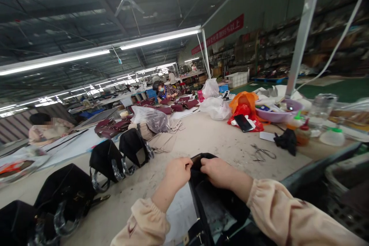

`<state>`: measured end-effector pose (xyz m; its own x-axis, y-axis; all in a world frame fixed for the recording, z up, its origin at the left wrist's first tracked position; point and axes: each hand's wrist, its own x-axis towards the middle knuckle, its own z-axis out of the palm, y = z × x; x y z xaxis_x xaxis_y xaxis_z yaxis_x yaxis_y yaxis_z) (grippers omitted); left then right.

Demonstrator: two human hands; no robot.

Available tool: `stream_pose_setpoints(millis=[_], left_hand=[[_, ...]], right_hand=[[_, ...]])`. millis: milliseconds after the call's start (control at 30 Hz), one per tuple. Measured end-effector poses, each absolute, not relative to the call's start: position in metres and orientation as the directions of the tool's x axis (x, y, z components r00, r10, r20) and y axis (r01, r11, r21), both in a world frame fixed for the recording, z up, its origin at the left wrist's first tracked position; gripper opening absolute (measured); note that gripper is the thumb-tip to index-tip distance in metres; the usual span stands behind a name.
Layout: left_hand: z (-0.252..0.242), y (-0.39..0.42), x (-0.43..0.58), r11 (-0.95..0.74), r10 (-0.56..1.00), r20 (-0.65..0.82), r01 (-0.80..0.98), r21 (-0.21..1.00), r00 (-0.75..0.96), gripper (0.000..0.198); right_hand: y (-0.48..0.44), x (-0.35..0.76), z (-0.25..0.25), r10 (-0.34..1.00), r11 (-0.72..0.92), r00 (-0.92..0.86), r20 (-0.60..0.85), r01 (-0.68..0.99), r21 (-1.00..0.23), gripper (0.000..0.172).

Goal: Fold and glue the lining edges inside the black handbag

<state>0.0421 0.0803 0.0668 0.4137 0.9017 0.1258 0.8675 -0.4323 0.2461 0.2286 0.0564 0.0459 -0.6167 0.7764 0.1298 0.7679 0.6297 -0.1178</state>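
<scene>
A black bag lies at the table's near edge, its mouth facing up toward me. My left hand is closed on the far left part of its rim, thumb and fingers pinched together. On the other side of the same end, my right hand grips the edge, with some fingers hidden inside the opening. Between the two hands a brownish strip of the bag's inside shows. A white sheet lies beside the bag, under my left forearm.
Several finished-looking black bags with plastic-wrapped handles stand along the left. Scissors, a black cloth, small bottles, a purple basin and a phone lie to the right. Maroon pieces and co-workers are farther back.
</scene>
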Motion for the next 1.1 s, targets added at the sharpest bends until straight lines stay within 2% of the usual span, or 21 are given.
stream_pose_setpoints(millis=[400,733,800,933,1100], left_hand=[[0.066,0.086,0.048,-0.431,0.902,0.088,0.873,0.228,0.423,0.027],[0.066,0.087,0.051,-0.455,0.890,0.094,0.866,0.208,0.445,0.029],[0.062,0.087,0.049,-0.493,0.870,0.148,0.824,0.279,0.471,0.031],[0.052,0.092,0.045,-0.560,0.826,0.269,0.661,0.500,0.496,0.035],[0.041,0.097,0.042,-0.483,0.842,0.243,0.474,0.737,0.481,0.028]], right_hand=[[0.072,0.222,0.059,0.747,0.653,-0.663,-0.051,0.746,-0.129,0.021],[0.073,0.223,0.062,0.708,0.692,-0.702,-0.076,0.711,-0.129,0.019],[0.072,0.222,0.064,0.732,0.673,-0.680,-0.033,0.731,-0.114,0.020],[0.067,0.220,0.068,0.800,0.601,-0.597,0.062,0.796,-0.077,0.023],[0.065,0.224,0.067,0.824,0.563,-0.552,0.126,0.823,-0.075,0.019]])
